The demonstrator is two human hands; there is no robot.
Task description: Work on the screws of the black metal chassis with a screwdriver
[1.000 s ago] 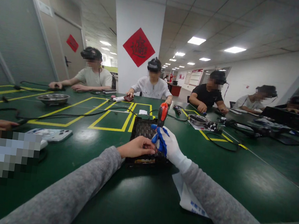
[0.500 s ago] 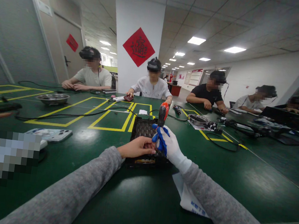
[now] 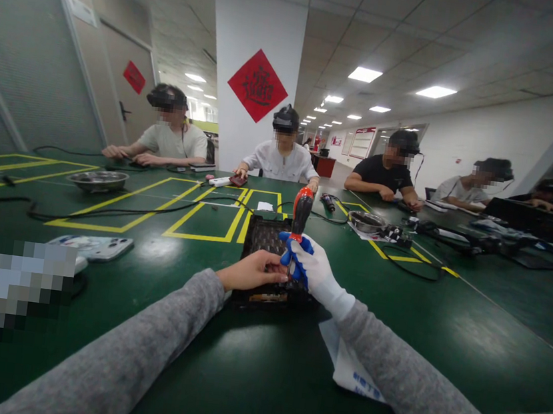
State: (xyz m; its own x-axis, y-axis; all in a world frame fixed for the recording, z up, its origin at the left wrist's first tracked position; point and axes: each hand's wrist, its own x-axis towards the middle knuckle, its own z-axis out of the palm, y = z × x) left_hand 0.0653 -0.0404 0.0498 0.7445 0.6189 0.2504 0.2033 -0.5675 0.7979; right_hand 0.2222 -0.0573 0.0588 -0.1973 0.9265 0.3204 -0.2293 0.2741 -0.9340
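Note:
My right hand (image 3: 313,265), in a white glove with blue fingers, grips a screwdriver (image 3: 302,209) just below its red and black handle. The screwdriver stands nearly upright, its tip hidden behind my fingers. It points down at the near right part of a black plastic case (image 3: 258,233) with a patterned inside. My left hand (image 3: 254,271) is bare and rests over the case, thumb and fingers pinched close to the screwdriver's shaft. Whatever lies between those fingertips is hidden. A brownish part (image 3: 268,297) shows at the case's near end.
A white printed packet (image 3: 354,371) lies under my right forearm. To the left are a phone-like flat thing (image 3: 100,248) and a metal bowl (image 3: 98,180); another bowl (image 3: 366,222) stands right. Black cables (image 3: 155,211) cross the green table (image 3: 215,374). Several people sit opposite.
The screwdriver and both my hands have hardly moved. Another person's hand and a dark object at the left edge have gone from view. The back-left person's hands have shifted left.

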